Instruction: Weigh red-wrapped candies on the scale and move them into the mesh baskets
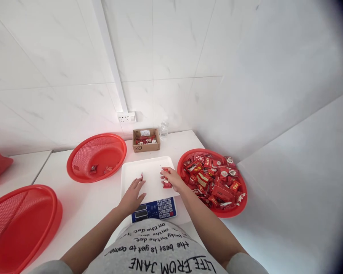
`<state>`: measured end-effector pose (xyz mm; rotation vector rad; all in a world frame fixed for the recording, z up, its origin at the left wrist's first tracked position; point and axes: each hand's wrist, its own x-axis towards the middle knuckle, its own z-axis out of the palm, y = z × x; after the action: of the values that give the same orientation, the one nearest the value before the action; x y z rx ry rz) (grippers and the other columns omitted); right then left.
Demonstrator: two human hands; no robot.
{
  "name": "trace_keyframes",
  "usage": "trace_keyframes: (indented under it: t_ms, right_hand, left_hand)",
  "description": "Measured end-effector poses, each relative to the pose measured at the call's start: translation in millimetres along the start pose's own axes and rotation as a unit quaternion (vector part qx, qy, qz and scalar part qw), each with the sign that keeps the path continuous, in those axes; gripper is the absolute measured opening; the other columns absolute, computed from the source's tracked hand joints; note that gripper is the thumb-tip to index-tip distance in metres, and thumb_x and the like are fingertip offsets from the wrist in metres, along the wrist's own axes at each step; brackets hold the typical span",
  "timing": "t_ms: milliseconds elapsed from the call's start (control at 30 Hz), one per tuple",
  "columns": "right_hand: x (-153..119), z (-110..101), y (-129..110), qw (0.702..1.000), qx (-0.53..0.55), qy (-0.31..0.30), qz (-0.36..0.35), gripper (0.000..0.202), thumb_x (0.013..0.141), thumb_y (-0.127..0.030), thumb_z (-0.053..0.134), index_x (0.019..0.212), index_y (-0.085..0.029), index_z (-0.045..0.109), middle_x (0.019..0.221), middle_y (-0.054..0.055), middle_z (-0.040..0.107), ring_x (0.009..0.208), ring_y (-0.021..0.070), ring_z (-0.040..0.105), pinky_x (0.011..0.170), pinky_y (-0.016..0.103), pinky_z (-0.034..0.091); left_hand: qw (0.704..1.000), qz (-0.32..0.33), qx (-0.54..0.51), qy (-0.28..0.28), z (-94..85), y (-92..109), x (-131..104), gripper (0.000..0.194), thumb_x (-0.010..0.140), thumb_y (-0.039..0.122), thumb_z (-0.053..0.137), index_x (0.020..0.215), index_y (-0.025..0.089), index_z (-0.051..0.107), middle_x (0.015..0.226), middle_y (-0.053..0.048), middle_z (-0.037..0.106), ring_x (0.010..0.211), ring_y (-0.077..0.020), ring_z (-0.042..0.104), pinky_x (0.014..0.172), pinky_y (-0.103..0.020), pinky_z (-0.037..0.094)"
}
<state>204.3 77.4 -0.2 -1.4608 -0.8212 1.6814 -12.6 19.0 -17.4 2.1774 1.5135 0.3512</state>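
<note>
On the white weighing tray (153, 166) of a scale, my right hand (174, 180) has its fingers closed on a small red packet (167, 183) with a white print. My left hand (133, 196) is over the left half of the tray, palm down, with its fingers stretched and the thumb apart. At its fingertips is a tiny pink and red wrapped piece (141, 176); whether they touch it I cannot tell. The scale's blue keypad panel (154, 209) shows below the tray, partly covered by my shirt.
To the right, a red basket (185, 155) is heaped with red packets. At the back left, another red basket (74, 167) holds a few packets. A third red basket (50, 194) stands at the near left. Behind the scale are a cardboard box (146, 148) of packets and a clear bottle (164, 130).
</note>
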Motion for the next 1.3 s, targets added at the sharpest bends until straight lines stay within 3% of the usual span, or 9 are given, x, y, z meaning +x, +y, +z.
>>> trace_keyframes:
  t_ms: [133, 267, 433, 567, 700, 833, 1000, 1300]
  right_hand:
    - [3.8, 2.2, 5.8, 0.999, 0.032, 0.011, 0.002, 0.026, 0.076, -0.025, 0.055, 0.102, -0.022, 0.052, 0.101, 0.006, 0.059, 0.083, 0.0131, 0.059, 0.064, 0.024, 0.051]
    - [5.9, 6.7, 9.3, 0.998, 0.035, 0.002, -0.048, 0.029, 0.077, -0.029, 0.052, 0.105, -0.023, 0.051, 0.104, 0.006, 0.061, 0.092, 0.0148, 0.059, 0.066, 0.024, 0.049]
    - [8.7, 4.8, 11.5, 0.996, 0.024, 0.052, -0.074, 0.041, 0.074, -0.037, 0.052, 0.111, -0.020, 0.048, 0.104, 0.008, 0.061, 0.086, 0.0156, 0.060, 0.060, 0.023, 0.048]
    - [10.6, -0.7, 13.2, 0.995, 0.046, 0.070, -0.062, 0.049, 0.071, -0.038, 0.053, 0.116, -0.020, 0.046, 0.102, 0.007, 0.061, 0.086, 0.0153, 0.060, 0.067, 0.024, 0.049]
    - [10.7, 2.0, 14.6, 0.996, 0.054, 0.037, -0.058, 0.056, 0.066, -0.025, 0.055, 0.121, -0.022, 0.043, 0.115, 0.008, 0.056, 0.098, 0.0172, 0.058, 0.077, 0.028, 0.049]
    - [8.3, 8.4, 16.1, 0.996, 0.026, -0.021, -0.080, 0.060, 0.059, -0.011, 0.052, 0.118, -0.025, 0.047, 0.128, 0.007, 0.049, 0.120, 0.0182, 0.046, 0.090, 0.030, 0.043]
    - [5.7, 7.5, 17.6, 0.994, -0.012, -0.011, -0.106, 0.058, 0.060, -0.009, 0.048, 0.116, -0.024, 0.048, 0.132, 0.007, 0.047, 0.123, 0.0175, 0.042, 0.100, 0.034, 0.035]
    - [3.2, 2.0, 21.4, 0.989, -0.007, -0.020, -0.145, 0.059, 0.061, -0.012, 0.049, 0.118, -0.026, 0.047, 0.138, 0.004, 0.041, 0.129, 0.0162, 0.034, 0.104, 0.035, 0.031]
  left_hand:
    - [1.000, 0.009, -0.007, 0.003, 3.8, -2.3, -1.5, 0.049, 0.083, 0.025, 0.047, 0.131, 0.022, 0.038, 0.142, -0.008, 0.035, 0.134, -0.0242, 0.024, 0.108, -0.045, 0.027]
    - [1.000, 0.000, -0.003, -0.008, 6.2, -1.9, 2.4, 0.048, 0.083, 0.026, 0.047, 0.130, 0.020, 0.039, 0.143, -0.009, 0.033, 0.134, -0.0251, 0.023, 0.108, -0.045, 0.026]
    - [0.999, -0.029, 0.026, -0.019, 5.0, -5.2, 8.5, 0.048, 0.081, 0.024, 0.048, 0.129, 0.020, 0.041, 0.143, -0.010, 0.033, 0.134, -0.0268, 0.022, 0.108, -0.046, 0.026]
    - [0.998, -0.034, 0.041, -0.032, 3.0, -6.0, 10.8, 0.047, 0.080, 0.022, 0.048, 0.126, 0.019, 0.044, 0.143, -0.010, 0.033, 0.133, -0.0254, 0.026, 0.107, -0.044, 0.027]
    - [0.997, -0.036, 0.052, -0.035, 0.5, -0.4, 13.0, 0.047, 0.080, 0.022, 0.048, 0.127, 0.019, 0.044, 0.140, -0.011, 0.037, 0.131, -0.0244, 0.029, 0.106, -0.043, 0.028]
    - [0.996, -0.038, 0.063, -0.050, -2.3, 5.1, 14.8, 0.049, 0.080, 0.021, 0.048, 0.129, 0.018, 0.043, 0.140, -0.012, 0.037, 0.130, -0.0255, 0.031, 0.105, -0.043, 0.029]
    - [0.996, -0.037, 0.065, -0.043, -0.3, 4.5, 15.3, 0.050, 0.080, 0.023, 0.048, 0.130, 0.019, 0.041, 0.141, -0.012, 0.036, 0.131, -0.0255, 0.030, 0.105, -0.044, 0.028]
    - [0.998, 0.012, 0.057, -0.040, 13.7, 16.8, 35.5, 0.061, 0.081, 0.038, 0.051, 0.136, 0.021, 0.030, 0.148, -0.012, 0.022, 0.137, -0.0302, 0.011, 0.107, -0.051, 0.019]
